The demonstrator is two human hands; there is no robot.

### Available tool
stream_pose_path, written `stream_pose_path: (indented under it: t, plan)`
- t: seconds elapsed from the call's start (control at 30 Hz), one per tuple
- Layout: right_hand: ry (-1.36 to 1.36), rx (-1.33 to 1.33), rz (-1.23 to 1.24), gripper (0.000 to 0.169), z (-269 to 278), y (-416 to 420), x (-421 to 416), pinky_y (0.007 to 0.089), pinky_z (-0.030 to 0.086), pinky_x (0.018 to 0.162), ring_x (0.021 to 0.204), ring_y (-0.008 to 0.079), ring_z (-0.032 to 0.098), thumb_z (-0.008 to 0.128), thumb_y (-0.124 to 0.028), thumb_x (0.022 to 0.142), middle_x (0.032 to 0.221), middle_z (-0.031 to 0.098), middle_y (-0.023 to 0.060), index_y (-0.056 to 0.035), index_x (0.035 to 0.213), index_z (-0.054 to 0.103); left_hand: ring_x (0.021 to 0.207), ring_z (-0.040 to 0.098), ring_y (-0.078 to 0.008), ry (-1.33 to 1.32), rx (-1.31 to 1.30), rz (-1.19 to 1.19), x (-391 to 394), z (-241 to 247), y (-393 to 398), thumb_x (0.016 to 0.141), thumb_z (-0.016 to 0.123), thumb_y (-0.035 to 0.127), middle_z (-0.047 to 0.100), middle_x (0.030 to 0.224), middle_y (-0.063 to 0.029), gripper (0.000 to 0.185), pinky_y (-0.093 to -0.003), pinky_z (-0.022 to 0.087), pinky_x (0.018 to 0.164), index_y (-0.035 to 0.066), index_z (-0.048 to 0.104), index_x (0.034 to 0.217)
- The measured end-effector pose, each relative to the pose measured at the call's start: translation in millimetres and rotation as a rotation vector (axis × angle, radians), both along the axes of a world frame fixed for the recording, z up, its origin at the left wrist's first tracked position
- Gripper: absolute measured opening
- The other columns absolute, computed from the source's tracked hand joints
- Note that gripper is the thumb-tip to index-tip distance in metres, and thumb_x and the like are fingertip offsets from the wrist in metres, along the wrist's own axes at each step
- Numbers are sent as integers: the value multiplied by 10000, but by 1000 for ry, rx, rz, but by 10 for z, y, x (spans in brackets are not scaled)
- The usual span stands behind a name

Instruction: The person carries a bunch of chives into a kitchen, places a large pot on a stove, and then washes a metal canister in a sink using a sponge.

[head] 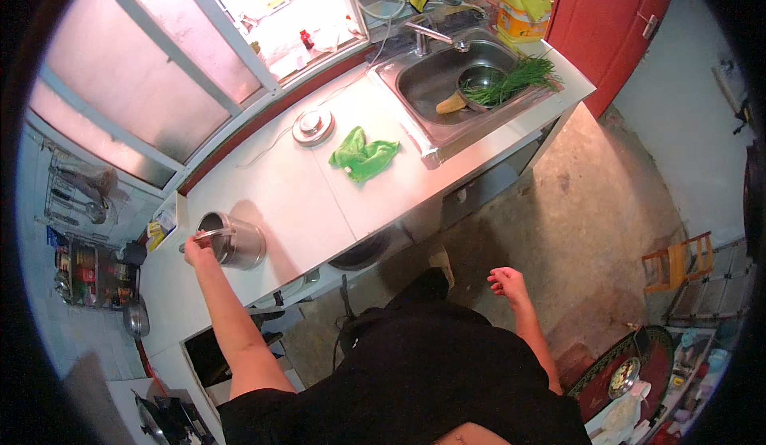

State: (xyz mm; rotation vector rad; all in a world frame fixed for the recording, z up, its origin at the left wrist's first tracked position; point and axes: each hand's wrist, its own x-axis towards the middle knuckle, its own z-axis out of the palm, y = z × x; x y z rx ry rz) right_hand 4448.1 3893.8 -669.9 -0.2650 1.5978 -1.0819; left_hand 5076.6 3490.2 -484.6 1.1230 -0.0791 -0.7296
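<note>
At the left end of the white countertop (311,205), my left hand (198,248) is shut on the handle of a stainless-steel kettle (246,246). The kettle leans toward the hand, with its mouth facing left; whether it touches the counter is unclear. My right hand (507,283) hangs over the floor beside my body, empty, its fingers loosely bent. A round, corded base (313,126) sits near the window side of the counter. Beside it a crumpled green cloth (362,154) lies on the worktop.
Long green leafy stalks (514,83) lie across a metal bowl in the steel sink (413,95), beside a yellowish scrubber (452,104). A faucet (423,39) rises behind. A spice rack (99,271) hangs left. A red door (610,26) stands right; a wooden stool (676,262) stands below.
</note>
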Motion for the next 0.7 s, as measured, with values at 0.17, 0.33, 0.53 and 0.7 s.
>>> stream_pose_path:
  t: [0.17,0.33,0.53,0.7]
  plan:
    - [23,42,103,196,52,-524,-535,231,458,493,573,96,546,515,-206,871,818,628,59,-42,957,579,569,574,-295,59,48,-136,5,133,-470,818,433,74,538,717,-159,183,-390,534,491,-71,393,923]
    - [89,85,140,190,218,-1079,-1374,228,457,485,566,95,546,509,-192,872,812,626,68,-31,946,576,653,574,-246,-42,-44,-479,-417,348,-586,831,459,103,549,730,-109,104,-329,527,615,2,483,833]
    - [232,-100,124,178,311,-2123,-2316,230,435,434,532,105,536,499,-169,871,782,610,72,-19,946,560,631,500,-99,-250,-22,-567,-1682,847,-666,858,533,181,531,743,-10,202,-222,437,562,38,556,999]
    - [565,-300,133,223,398,-3389,-3085,278,446,461,539,148,563,530,-201,855,759,612,81,-17,976,566,585,401,-56,-330,-43,-713,-2826,1311,-306,883,498,215,484,758,18,272,-185,329,535,21,526,1071]
